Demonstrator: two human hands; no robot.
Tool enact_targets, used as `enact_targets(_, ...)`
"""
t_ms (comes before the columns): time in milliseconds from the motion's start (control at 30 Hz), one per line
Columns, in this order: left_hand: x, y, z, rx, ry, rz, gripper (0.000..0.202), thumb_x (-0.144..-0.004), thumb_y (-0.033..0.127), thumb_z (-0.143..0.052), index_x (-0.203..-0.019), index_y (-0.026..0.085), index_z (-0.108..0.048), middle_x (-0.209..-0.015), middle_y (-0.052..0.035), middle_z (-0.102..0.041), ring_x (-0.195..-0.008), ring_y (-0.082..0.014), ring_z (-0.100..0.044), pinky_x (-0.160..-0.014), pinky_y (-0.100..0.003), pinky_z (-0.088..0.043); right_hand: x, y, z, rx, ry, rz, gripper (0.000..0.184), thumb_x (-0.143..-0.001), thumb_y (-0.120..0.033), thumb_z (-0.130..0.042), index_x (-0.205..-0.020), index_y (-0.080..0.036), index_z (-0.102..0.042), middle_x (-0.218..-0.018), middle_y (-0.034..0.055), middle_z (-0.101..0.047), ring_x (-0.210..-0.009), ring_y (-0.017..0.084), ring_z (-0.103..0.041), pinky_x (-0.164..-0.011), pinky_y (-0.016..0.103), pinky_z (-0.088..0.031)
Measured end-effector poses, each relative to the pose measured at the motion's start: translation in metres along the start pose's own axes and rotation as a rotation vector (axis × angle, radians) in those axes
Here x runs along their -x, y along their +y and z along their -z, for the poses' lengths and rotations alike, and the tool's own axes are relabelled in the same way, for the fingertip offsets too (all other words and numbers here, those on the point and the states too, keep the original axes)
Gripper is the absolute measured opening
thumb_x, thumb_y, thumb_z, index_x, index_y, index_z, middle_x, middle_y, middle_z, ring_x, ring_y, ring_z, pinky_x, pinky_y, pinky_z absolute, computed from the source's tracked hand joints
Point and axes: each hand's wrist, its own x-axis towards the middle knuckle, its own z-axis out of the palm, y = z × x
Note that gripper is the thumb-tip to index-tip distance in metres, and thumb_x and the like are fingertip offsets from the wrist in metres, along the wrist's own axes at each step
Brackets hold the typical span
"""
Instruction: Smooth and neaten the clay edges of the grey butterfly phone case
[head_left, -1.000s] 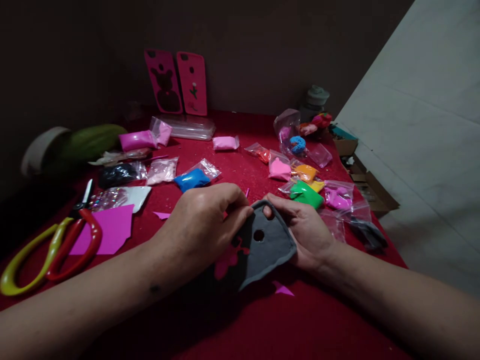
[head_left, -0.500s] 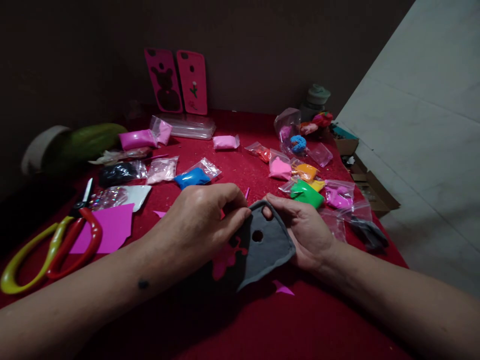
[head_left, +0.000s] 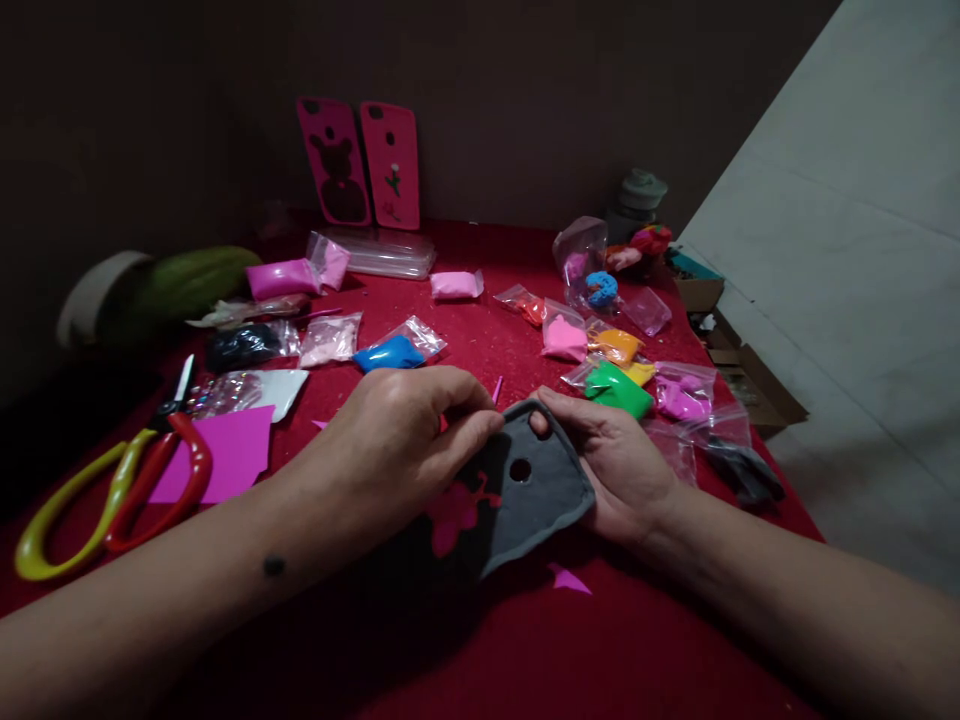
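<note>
Between my hands is a dark grey phone case (head_left: 545, 492), tilted, its surface looking clay-covered, with a round hole and a corner cutout. A pink flower decoration (head_left: 456, 515) lies on its shaded left part. My left hand (head_left: 409, 430) pinches the upper left edge of the case between thumb and fingers. Gripping the upper right side from behind, my right hand (head_left: 611, 455) shows a fingertip through the corner cutout. My left forearm's shadow darkens the lower part of the case. Below the case a pink paper scrap (head_left: 570, 579) rests on the red cloth (head_left: 555, 660).
Scissors (head_left: 154, 440) lie at left over a pink sheet (head_left: 240, 440). Several clay packets surround the hands, including a blue packet (head_left: 390, 353) and a green packet (head_left: 616, 388). Two decorated phone cases (head_left: 337, 165) lean on the wall. A jar (head_left: 637, 200) stands at back right.
The whole view has shifted slightly, so things appear a little further right. Both hands keep nearly the same hold on the phone case.
</note>
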Motion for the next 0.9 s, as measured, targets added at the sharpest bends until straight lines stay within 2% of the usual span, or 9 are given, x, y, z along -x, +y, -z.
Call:
enact_targets(167,0.003,-0.003,-0.011,-0.111,0.138,-0.170,0.016,-0.086,0.022,-0.054,-0.077,0.016,-0.067,-0.066,0.0013,-0.065,-0.058,-0.0104,-0.057,-0.054,-0.021,-0.039,0.000,0.002,0.001,-0.006,0.005,-0.001,0.040,-0.093,-0.029,-0.043,-0.060,-0.015,-0.059,-0.052,0.0024,-0.062,-0.045,0.011,-0.057,-0.052,0.024,-0.048)
enact_targets(333,0.006,-0.003,-0.013,-0.177,0.168,-0.233,0.019,-0.089,0.020,-0.052,-0.074,0.015,-0.065,-0.065,0.0012,-0.063,-0.058,-0.0104,-0.056,-0.055,-0.021,-0.038,0.001,0.002,-0.004,-0.029,0.080,0.004,0.045,-0.096,-0.028,-0.036,-0.058,-0.015,-0.058,-0.048,0.0019,-0.060,-0.041,0.011,-0.055,-0.047,0.023,-0.047)
enact_targets(533,0.004,-0.004,-0.010,-0.185,0.123,-0.133,0.016,-0.085,0.022,-0.057,-0.078,0.015,-0.069,-0.063,0.0002,-0.066,-0.052,-0.0117,-0.056,-0.050,-0.023,-0.036,0.001,-0.001,-0.005,-0.021,0.073,0.009,0.047,-0.096,-0.029,-0.034,-0.058,-0.015,-0.059,-0.046,0.0023,-0.059,-0.039,0.013,-0.056,-0.044,0.024,-0.047)
enact_targets(700,0.004,-0.003,-0.009,-0.202,0.115,-0.135,0.020,-0.086,0.020,-0.054,-0.071,0.015,-0.068,-0.062,-0.0009,-0.066,-0.052,-0.0117,-0.055,-0.050,-0.023,-0.035,0.003,-0.001,-0.008,-0.033,0.131,-0.017,0.048,-0.096,-0.030,-0.035,-0.057,-0.014,-0.058,-0.045,0.0028,-0.059,-0.038,0.013,-0.055,-0.042,0.023,-0.046)
enact_targets(833,0.004,-0.002,-0.005,-0.174,0.020,-0.020,0.023,-0.086,0.030,-0.053,-0.074,0.018,-0.067,-0.061,0.0001,-0.065,-0.052,-0.0127,-0.055,-0.049,-0.024,-0.033,0.003,-0.001,-0.009,-0.018,0.138,0.006,0.052,-0.097,-0.031,-0.032,-0.053,-0.015,-0.055,-0.045,0.0028,-0.059,-0.038,0.013,-0.056,-0.043,0.024,-0.047)
enact_targets(900,0.003,-0.003,-0.003,-0.160,-0.016,0.033,0.028,-0.087,0.033,-0.050,-0.068,0.019,-0.064,-0.056,0.0012,-0.061,-0.049,-0.0121,-0.052,-0.048,-0.024,-0.030,0.002,-0.002,-0.009,-0.010,0.132,0.015,0.052,-0.097,-0.031,-0.032,-0.053,-0.016,-0.056,-0.044,0.0027,-0.060,-0.038,0.013,-0.057,-0.044,0.025,-0.047)
